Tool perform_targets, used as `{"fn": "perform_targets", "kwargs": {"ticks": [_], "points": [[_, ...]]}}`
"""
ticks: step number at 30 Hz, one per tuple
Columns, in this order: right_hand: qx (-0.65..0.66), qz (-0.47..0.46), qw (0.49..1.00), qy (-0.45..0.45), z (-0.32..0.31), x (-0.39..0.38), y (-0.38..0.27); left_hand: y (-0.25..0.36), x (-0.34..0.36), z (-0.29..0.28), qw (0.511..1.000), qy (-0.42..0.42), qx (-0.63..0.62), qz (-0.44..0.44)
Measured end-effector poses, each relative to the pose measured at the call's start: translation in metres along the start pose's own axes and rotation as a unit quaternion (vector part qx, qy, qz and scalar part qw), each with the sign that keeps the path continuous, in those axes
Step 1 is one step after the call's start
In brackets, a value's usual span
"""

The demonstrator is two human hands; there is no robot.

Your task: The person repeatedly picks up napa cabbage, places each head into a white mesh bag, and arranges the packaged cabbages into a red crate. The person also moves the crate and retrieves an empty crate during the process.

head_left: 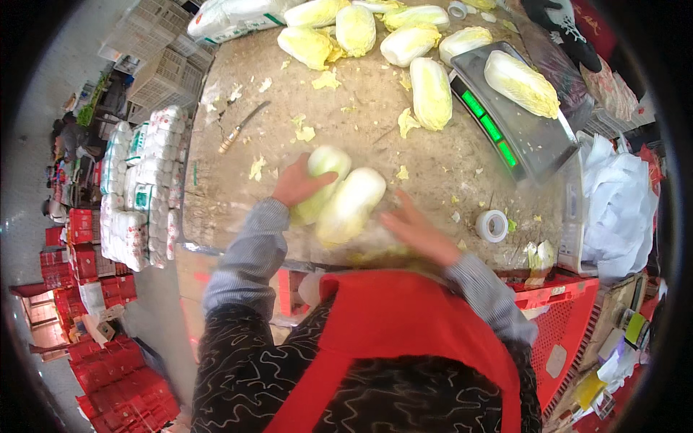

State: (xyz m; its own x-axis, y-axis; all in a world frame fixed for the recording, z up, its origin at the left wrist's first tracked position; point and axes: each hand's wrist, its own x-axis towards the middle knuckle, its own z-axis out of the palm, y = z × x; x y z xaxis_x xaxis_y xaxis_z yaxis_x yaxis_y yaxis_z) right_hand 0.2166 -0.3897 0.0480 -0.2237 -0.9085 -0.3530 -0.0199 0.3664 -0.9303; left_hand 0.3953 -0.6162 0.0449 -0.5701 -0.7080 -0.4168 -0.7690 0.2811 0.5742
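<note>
Two napa cabbages lie side by side at the near edge of the table. My left hand (302,180) grips the left napa cabbage (329,163), its thumb across the top. The right napa cabbage (359,193) is pale and slightly smeared by motion. Just to the right of it, my right hand (417,225) is open, fingers stretched toward it with a small gap between. Something pale and blurred lies under my right hand near the table edge; I cannot make it out.
A knife (244,127) with a wooden handle lies at the left of the table (238,187). Several cabbages (356,30) are at the back. One cabbage (521,84) rests on a digital scale (498,123). A tape roll (492,226) and a bin of white plastic bags (617,202) are right.
</note>
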Motion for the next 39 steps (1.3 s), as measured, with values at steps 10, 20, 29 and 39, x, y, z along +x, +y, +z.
{"fn": "perform_targets", "kwargs": {"ticks": [10,20,29,39], "points": [[0.354,0.076,0.931,0.043,-0.046,0.023,-0.016,0.043,-0.015,0.026,0.937,-0.079,-0.337,0.050],[0.460,0.018,0.884,0.074,-0.076,-0.004,-0.018,0.116,-0.020,0.060,0.906,-0.033,-0.367,0.210],[0.021,-0.123,0.952,0.280,-0.068,-0.004,-0.027,0.138,-0.025,0.082,0.656,-0.315,-0.685,0.038],[-0.185,-0.016,0.809,0.557,-0.271,-0.133,0.048,0.063,0.021,-0.007,0.964,0.174,-0.099,0.175]]}}
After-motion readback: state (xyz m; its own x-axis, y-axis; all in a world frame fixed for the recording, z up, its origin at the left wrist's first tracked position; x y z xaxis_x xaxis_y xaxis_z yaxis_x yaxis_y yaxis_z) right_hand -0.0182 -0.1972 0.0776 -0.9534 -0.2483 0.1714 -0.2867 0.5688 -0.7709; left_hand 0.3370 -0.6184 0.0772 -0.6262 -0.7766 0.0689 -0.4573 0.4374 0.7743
